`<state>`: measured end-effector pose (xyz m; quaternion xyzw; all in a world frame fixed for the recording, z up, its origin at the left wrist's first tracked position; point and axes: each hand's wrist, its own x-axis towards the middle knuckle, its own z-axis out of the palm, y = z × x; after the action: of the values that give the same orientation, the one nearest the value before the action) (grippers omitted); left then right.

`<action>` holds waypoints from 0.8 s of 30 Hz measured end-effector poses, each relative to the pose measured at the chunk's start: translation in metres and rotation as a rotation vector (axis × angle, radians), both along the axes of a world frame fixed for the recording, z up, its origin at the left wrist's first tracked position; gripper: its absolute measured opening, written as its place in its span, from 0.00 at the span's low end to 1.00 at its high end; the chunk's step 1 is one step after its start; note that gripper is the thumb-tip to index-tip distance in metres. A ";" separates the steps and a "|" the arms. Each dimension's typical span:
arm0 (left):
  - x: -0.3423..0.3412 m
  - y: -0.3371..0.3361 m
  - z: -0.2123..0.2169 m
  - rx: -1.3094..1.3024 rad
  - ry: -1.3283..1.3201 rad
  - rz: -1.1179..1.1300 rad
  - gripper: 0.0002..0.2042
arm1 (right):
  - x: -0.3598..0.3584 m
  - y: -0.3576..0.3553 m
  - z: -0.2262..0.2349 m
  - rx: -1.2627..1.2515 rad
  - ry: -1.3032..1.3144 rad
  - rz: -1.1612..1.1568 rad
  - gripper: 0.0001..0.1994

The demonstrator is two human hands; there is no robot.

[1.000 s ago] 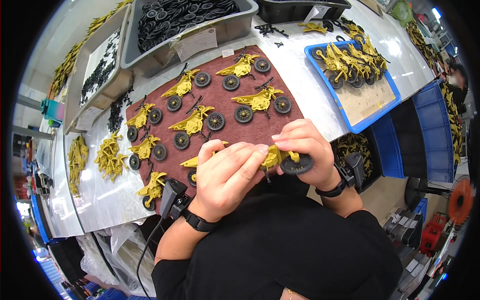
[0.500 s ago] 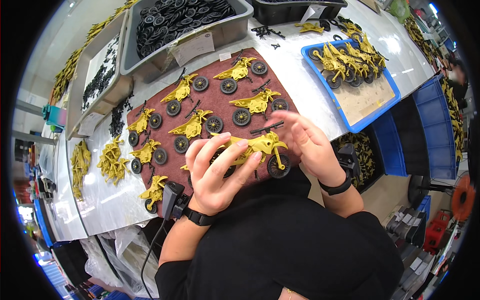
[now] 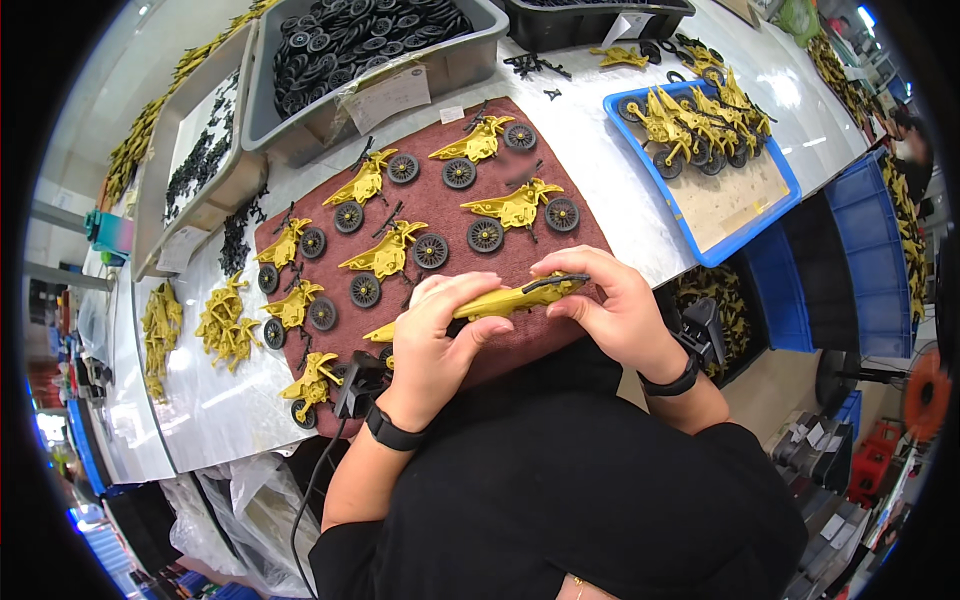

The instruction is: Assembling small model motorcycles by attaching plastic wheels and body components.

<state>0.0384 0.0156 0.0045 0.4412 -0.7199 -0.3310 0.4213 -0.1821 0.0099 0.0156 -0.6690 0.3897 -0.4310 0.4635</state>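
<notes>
Between my hands a yellow toy motorcycle [image 3: 505, 301] is turned so its narrow upper edge shows; a black handlebar lies across its right end. My left hand [image 3: 432, 335] closes round the rear part of it, thumb below and fingers above. At the front end my right hand [image 3: 618, 305] pinches it beside the handlebar. The bike's wheels are mostly hidden. Beneath lies a dark red cloth mat [image 3: 525, 347] bearing several more yellow motorcycles with black wheels, such as one motorcycle [image 3: 512, 208] just beyond my hands.
A grey bin [image 3: 470, 62] of black wheels stands at the back, beside a tray [image 3: 148, 225] of small black parts. Yellow bodies [image 3: 228, 318] are heaped at left. At right is a blue-rimmed tray [image 3: 702, 250] with assembled motorcycles.
The held motorcycle has tipped from side-on to edge-on. My right hand has moved in from beside it and taken hold of its handlebar end. My left hand has shifted its grip.
</notes>
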 end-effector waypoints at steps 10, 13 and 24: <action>0.007 -0.002 0.003 -0.065 -0.119 -0.041 0.13 | 0.009 0.003 0.001 0.150 0.085 -0.030 0.19; 0.009 0.002 0.005 -0.171 -0.181 -0.022 0.22 | 0.000 0.002 -0.008 0.117 0.179 -0.092 0.18; 0.181 0.020 0.005 -0.384 -0.505 0.811 0.08 | 0.005 -0.004 -0.022 -0.250 0.710 -0.484 0.22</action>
<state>0.2192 0.0361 0.0093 0.6658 -0.6180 0.1141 0.4022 -0.1774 0.0057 -0.0067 -0.7160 0.6148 -0.3146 0.1021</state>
